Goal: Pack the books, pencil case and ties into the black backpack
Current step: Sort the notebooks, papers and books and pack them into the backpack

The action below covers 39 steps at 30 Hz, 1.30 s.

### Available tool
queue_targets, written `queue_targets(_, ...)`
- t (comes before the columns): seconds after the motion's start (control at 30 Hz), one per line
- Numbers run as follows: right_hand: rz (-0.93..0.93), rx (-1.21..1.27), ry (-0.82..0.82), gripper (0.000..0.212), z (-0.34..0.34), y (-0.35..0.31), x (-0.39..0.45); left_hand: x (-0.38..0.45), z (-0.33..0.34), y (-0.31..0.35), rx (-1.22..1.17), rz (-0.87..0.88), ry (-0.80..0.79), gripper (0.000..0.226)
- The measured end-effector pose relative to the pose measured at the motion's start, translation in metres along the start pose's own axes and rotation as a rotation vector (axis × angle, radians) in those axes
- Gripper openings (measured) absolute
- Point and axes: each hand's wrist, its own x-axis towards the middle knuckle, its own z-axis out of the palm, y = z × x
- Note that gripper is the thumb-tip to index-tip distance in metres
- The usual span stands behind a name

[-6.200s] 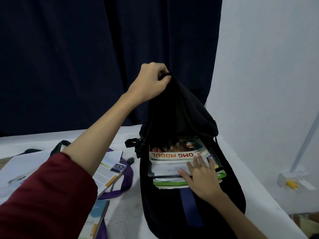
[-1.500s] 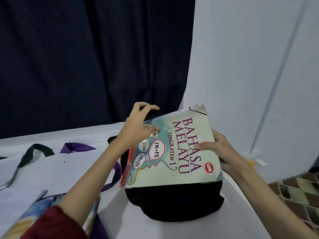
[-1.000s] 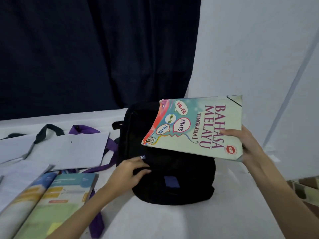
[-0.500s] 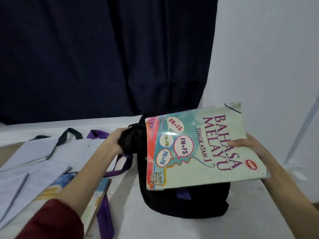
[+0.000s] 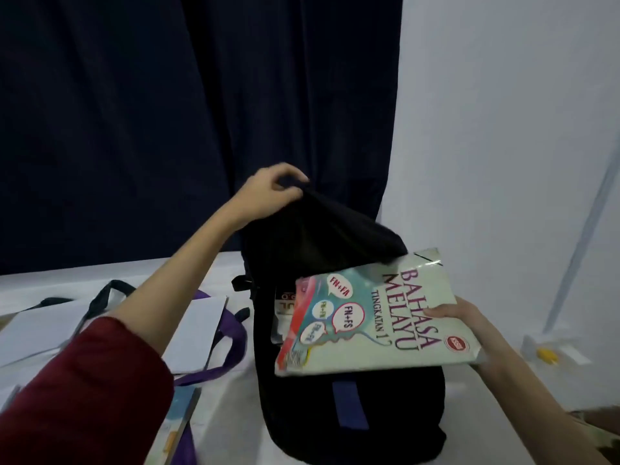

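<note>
- fingers of the left hand [image 5: 273, 191] pinch the top flap of the backpack [image 5: 349, 374] and hold it raised, so the mouth gapes toward the viewer.
- far left on the table [image 5: 231, 407]: loose white papers [image 5: 191, 333], a purple strap [image 5: 231, 344], and the corner of another book [image 5: 177, 417] at the lower edge, all well apart from both hands; a pencil case and ties cannot be made out with certainty.
- centre: the backpack stands on the table, and a book already packed [image 5: 285, 305] shows just inside its opening, under the raised flap.
- right of centre: the textbook [image 5: 372, 313] is tilted over the opening, its far corner touching the underside of the flap, its long axis running from the right hand down-left toward the mouth.
- right: the right hand [image 5: 459, 322] grips the textbook at its outer edge, thumb on the cover, fingers curled beneath and hidden.
- key relation, as a judgement: the opening lies left of and below the right hand, which is the nearer hand; the leading left edge must dip under the flap while the left hand keeps the mouth wide.
</note>
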Motion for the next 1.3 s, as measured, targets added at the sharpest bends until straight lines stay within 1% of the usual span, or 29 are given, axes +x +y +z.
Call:
queue_targets(0.03,-0.017,0.029,0.040,0.089,-0.001,0.000,0.003,-0.004,0.003,0.005,0.144,0.108,-0.097,0.020)
queue_targets(0.07,-0.037,0.063,0.081,0.080,-0.001,-0.002,0.007,-0.006,0.006,0.010,0.256,0.191,-0.166,0.025)
queue_targets(0.1,-0.059,0.088,0.119,0.071,0.000,-0.004,0.009,-0.008,0.011,0.012,0.345,0.262,-0.201,0.028)
queue_targets(0.17,-0.088,0.122,0.161,0.067,0.004,-0.009,0.013,-0.012,0.021,0.021,0.450,0.411,-0.189,0.025)
queue_targets(0.23,-0.096,0.151,0.178,0.067,0.008,-0.014,0.018,-0.013,0.028,0.027,0.441,0.528,-0.163,0.017)
queue_targets(0.27,-0.095,0.154,0.178,0.066,0.010,-0.016,0.018,-0.011,0.030,0.027,0.425,0.550,-0.161,0.015)
queue_targets(0.37,-0.094,0.167,0.192,0.066,0.014,-0.020,0.021,0.000,0.026,0.022,0.442,0.512,-0.192,0.026)
queue_targets(0.53,-0.097,0.157,0.229,0.086,0.015,-0.014,0.021,0.020,0.003,0.012,0.505,0.493,-0.136,0.024)
queue_targets(0.57,-0.097,0.165,0.236,0.084,0.015,-0.012,0.021,0.023,-0.004,0.011,0.517,0.484,-0.122,0.023)
queue_targets(0.63,-0.098,0.193,0.252,0.074,0.016,-0.009,0.021,0.030,-0.018,0.011,0.531,0.459,-0.096,0.022)
queue_targets(0.8,-0.132,0.286,0.329,0.066,0.011,0.005,0.020,0.040,-0.050,0.012,0.479,0.298,-0.058,0.024)
queue_targets(0.9,-0.177,0.379,0.451,0.050,0.017,0.014,0.030,0.037,-0.045,0.016,0.347,0.249,-0.059,0.028)
queue_targets(1.0,-0.222,0.433,0.543,0.048,0.050,0.024,0.046,0.045,-0.024,0.033,0.252,0.286,0.001,0.031)
queue_targets(1.07,-0.244,0.407,0.570,0.048,0.076,0.032,0.056,0.055,-0.015,0.045,0.282,0.300,0.051,0.034)
queue_targets(1.2,-0.249,0.164,0.545,0.054,0.110,0.043,0.070,0.071,-0.015,0.048,0.337,0.245,0.077,0.036)
queue_targets(1.3,-0.254,0.146,0.530,0.058,0.113,0.046,0.076,0.066,-0.015,0.041,0.330,0.237,0.079,0.036)
